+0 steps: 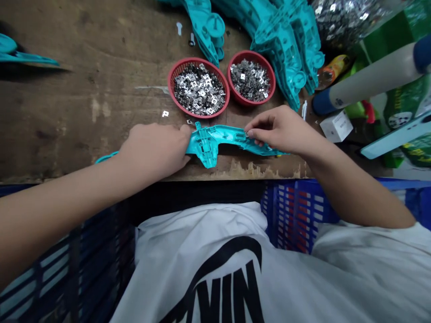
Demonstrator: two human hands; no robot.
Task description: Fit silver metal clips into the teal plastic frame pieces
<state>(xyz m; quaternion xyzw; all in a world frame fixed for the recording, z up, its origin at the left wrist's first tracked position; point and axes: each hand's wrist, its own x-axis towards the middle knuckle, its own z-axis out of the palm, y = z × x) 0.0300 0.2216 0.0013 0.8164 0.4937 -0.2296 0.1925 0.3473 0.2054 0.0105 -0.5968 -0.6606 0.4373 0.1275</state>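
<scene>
A long turquoise plastic part (207, 146) with ribs and slots lies along the front of the wooden table. My left hand (156, 148) is closed around its left portion, hiding much of that side. At the part's right arm, my right hand (274, 130) pinches a small metal clip (247, 133) between thumb and fingertips, against the plastic. The clip is mostly covered by the fingers. Just behind the part stand two red baskets, the larger basket (171, 92) and the smaller basket (273, 85), both heaped with small metal clips (200, 89).
More turquoise parts (269, 31) are piled at the back, and another turquoise part (23, 57) lies far left. Loose clips (165, 114) dot the table (101, 98). To the right are a white box (336, 127), a grey-and-blue cylinder (370, 76) and a phone-like slab (397, 137). Blue crates (292, 215) stand below.
</scene>
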